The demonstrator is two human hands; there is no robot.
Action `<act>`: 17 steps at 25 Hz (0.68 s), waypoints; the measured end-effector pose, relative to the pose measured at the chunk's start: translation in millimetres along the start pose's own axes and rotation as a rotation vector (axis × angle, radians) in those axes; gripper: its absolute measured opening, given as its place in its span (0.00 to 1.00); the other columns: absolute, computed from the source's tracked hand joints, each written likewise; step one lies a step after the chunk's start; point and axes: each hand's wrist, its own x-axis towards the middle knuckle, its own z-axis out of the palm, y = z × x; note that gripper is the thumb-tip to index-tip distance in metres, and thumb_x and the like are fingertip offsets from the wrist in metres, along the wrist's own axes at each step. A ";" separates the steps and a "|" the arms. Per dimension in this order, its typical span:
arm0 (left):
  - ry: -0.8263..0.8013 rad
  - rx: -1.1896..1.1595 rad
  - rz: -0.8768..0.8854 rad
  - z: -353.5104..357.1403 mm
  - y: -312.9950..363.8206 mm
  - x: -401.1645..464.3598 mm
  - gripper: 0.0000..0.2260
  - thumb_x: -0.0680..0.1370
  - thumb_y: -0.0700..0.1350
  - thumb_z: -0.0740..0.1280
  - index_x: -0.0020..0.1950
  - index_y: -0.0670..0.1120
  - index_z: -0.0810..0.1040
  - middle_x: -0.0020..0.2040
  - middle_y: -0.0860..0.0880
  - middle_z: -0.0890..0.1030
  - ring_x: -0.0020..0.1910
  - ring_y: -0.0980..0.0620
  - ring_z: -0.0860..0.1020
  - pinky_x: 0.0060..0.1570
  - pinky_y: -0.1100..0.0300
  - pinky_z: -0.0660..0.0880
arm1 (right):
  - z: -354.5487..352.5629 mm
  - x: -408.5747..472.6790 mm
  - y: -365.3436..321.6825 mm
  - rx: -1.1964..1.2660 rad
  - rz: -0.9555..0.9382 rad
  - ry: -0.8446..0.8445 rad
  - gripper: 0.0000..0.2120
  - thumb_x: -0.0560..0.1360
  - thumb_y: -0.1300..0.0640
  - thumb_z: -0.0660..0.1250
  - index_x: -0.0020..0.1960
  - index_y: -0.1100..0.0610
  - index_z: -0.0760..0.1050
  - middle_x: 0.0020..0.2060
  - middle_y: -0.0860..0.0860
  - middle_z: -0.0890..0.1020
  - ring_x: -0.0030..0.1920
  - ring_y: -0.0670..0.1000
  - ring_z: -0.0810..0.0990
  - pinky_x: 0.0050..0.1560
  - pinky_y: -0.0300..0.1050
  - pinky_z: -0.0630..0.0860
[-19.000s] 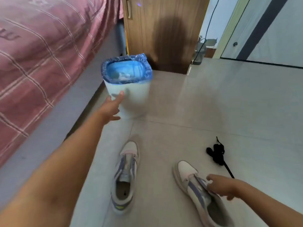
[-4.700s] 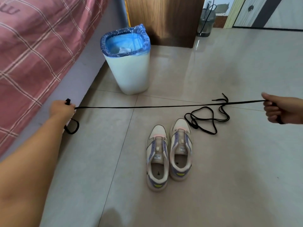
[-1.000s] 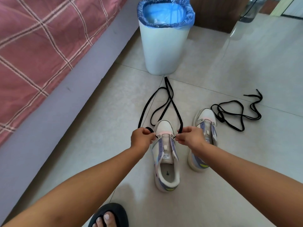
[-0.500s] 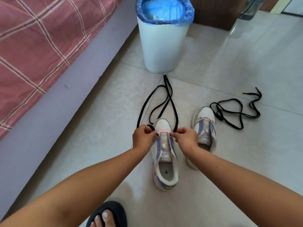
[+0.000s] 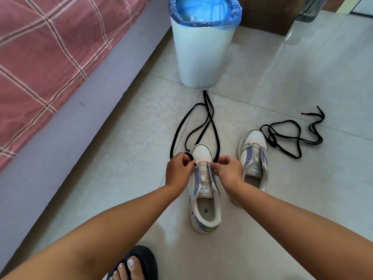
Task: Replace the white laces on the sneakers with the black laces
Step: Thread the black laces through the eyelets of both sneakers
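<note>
Left hand [image 5: 178,170]: pinching black lace [image 5: 210,120] at near sneaker [image 5: 203,190] toe eyelets.
Right hand [image 5: 229,170]: pinching same lace.
Spare lace [image 5: 290,136]: beside second sneaker [image 5: 253,156].

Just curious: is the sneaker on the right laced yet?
No. The right sneaker shows bare eyelets, and the second black lace lies loose on the floor beside it.

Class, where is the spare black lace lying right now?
In the head view, the spare black lace lies loose on the floor at right, just beyond the right sneaker.
</note>
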 end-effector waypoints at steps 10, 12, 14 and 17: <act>-0.017 0.013 -0.006 8.8 6.1 2.3 0.04 0.76 0.43 0.68 0.44 0.43 0.75 0.40 0.50 0.78 0.38 0.56 0.75 0.33 0.74 0.69 | 2.1 -3.5 1.4 0.078 -0.010 0.037 0.11 0.71 0.68 0.71 0.48 0.59 0.70 0.38 0.53 0.75 0.44 0.54 0.78 0.52 0.52 0.79; 0.002 -0.026 -0.053 7.4 2.1 -1.2 0.04 0.76 0.43 0.68 0.44 0.44 0.75 0.39 0.51 0.77 0.37 0.56 0.74 0.32 0.73 0.68 | 2.6 -3.9 2.1 0.096 0.000 0.045 0.12 0.71 0.68 0.71 0.48 0.60 0.70 0.38 0.53 0.75 0.43 0.54 0.77 0.53 0.53 0.79; 0.000 -0.008 -0.033 4.9 -5.1 -7.1 0.06 0.76 0.43 0.68 0.42 0.44 0.74 0.39 0.50 0.77 0.37 0.55 0.73 0.33 0.69 0.67 | 3.6 -5.7 4.3 0.080 0.007 0.068 0.11 0.71 0.68 0.71 0.48 0.59 0.70 0.38 0.53 0.75 0.43 0.54 0.77 0.53 0.52 0.78; -0.025 0.055 0.063 -1.5 -9.0 -6.4 0.09 0.75 0.42 0.68 0.38 0.43 0.72 0.36 0.48 0.76 0.35 0.54 0.70 0.35 0.64 0.67 | 6.2 -8.5 5.7 0.022 -0.008 0.123 0.10 0.71 0.65 0.71 0.47 0.57 0.71 0.38 0.51 0.76 0.42 0.52 0.76 0.51 0.49 0.77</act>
